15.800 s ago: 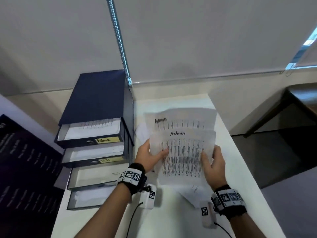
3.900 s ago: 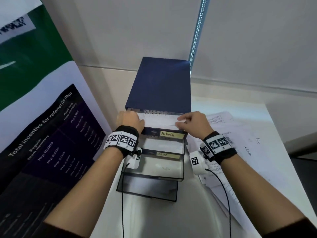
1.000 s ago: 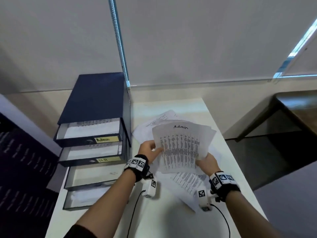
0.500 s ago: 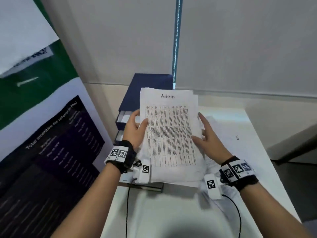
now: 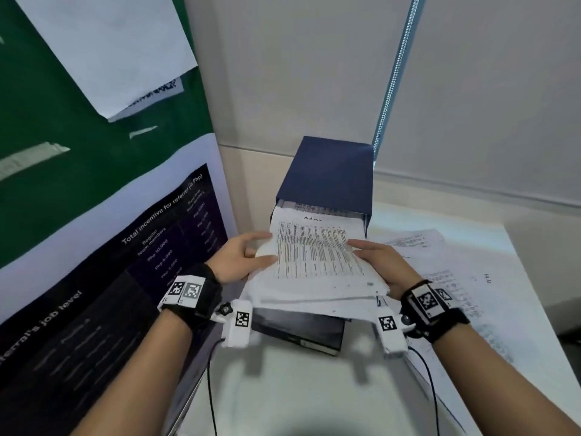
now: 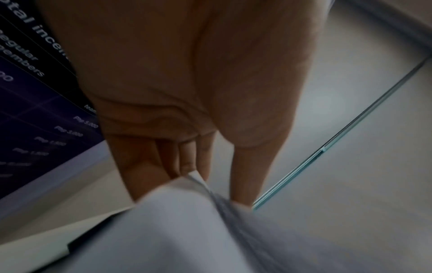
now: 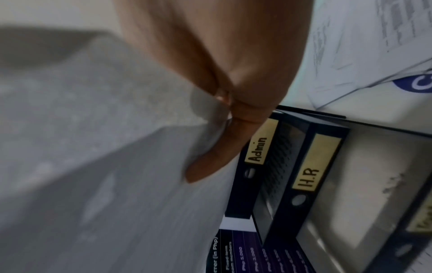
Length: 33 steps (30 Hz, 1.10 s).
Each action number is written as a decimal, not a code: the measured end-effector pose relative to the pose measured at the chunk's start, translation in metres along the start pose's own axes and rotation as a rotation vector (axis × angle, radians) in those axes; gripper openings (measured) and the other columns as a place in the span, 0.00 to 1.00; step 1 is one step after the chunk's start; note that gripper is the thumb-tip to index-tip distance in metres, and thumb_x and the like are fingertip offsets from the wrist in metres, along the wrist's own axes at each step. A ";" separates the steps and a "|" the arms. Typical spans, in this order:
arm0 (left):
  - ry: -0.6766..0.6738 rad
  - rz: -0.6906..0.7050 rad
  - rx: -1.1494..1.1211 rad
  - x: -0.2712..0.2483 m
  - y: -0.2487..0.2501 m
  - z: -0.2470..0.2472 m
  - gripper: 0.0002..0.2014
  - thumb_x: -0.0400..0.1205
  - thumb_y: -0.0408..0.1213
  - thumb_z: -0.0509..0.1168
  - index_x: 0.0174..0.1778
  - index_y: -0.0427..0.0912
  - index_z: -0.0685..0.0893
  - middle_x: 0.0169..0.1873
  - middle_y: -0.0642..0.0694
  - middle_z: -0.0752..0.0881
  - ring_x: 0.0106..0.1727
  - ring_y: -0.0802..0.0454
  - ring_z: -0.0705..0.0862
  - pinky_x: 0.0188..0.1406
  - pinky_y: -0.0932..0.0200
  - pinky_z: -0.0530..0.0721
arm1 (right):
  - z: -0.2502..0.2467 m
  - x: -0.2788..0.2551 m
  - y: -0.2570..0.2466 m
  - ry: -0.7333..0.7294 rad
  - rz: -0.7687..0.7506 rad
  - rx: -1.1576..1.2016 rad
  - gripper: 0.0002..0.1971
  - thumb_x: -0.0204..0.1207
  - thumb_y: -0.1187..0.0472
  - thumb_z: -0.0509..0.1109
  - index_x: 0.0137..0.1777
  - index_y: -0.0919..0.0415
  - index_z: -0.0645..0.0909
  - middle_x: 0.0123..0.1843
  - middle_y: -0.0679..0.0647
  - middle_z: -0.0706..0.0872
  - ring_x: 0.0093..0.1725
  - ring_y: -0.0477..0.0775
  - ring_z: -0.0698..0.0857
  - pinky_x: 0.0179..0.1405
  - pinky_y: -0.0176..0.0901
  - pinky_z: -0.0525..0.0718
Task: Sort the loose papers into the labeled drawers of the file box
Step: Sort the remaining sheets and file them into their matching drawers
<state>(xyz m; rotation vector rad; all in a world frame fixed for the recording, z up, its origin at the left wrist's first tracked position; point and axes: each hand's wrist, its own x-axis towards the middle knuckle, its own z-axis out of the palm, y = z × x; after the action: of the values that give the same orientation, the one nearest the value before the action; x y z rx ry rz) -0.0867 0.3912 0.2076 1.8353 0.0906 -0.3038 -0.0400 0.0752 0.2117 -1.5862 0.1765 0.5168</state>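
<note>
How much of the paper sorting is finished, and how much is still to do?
Some is done: printed sheets already lie in the top drawer of the file box. Right now the left hand and right hand hold a stack of Admin papers at that drawer's mouth. Left to do: more loose papers wait on the table.

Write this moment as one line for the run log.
left hand: holds Admin papers | right hand: holds same | top drawer: open, papers entering

The white table (image 5: 314, 388) fills the lower centre of the head view. The dark blue file box (image 5: 330, 171) stands at its far end. Loose printed papers (image 5: 446, 278) lie spread on the table at right of the frame.
</note>
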 end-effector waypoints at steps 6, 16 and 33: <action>0.104 0.054 -0.037 0.020 0.010 0.009 0.18 0.80 0.30 0.72 0.65 0.48 0.83 0.27 0.38 0.84 0.21 0.53 0.72 0.24 0.63 0.70 | -0.009 0.018 -0.015 -0.057 0.095 -0.037 0.15 0.85 0.63 0.64 0.69 0.52 0.83 0.63 0.53 0.88 0.58 0.57 0.86 0.52 0.46 0.86; 0.262 -0.123 -0.077 0.081 0.014 0.018 0.11 0.79 0.34 0.74 0.57 0.45 0.87 0.45 0.36 0.85 0.32 0.49 0.86 0.39 0.52 0.90 | -0.017 0.056 -0.028 -0.046 0.094 0.017 0.17 0.80 0.77 0.66 0.66 0.65 0.82 0.52 0.56 0.87 0.40 0.45 0.86 0.31 0.29 0.85; 0.192 -0.151 1.160 0.195 0.020 0.062 0.32 0.87 0.57 0.47 0.59 0.34 0.88 0.66 0.32 0.81 0.67 0.38 0.77 0.69 0.49 0.73 | -0.058 0.120 -0.011 0.527 -0.468 -0.805 0.05 0.78 0.53 0.70 0.41 0.49 0.85 0.34 0.45 0.80 0.36 0.47 0.79 0.34 0.38 0.71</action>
<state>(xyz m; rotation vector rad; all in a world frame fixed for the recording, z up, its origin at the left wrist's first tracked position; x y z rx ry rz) 0.0956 0.3077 0.1606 3.0182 0.2174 -0.3069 0.0829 0.0436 0.1709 -2.4410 -0.0248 -0.2569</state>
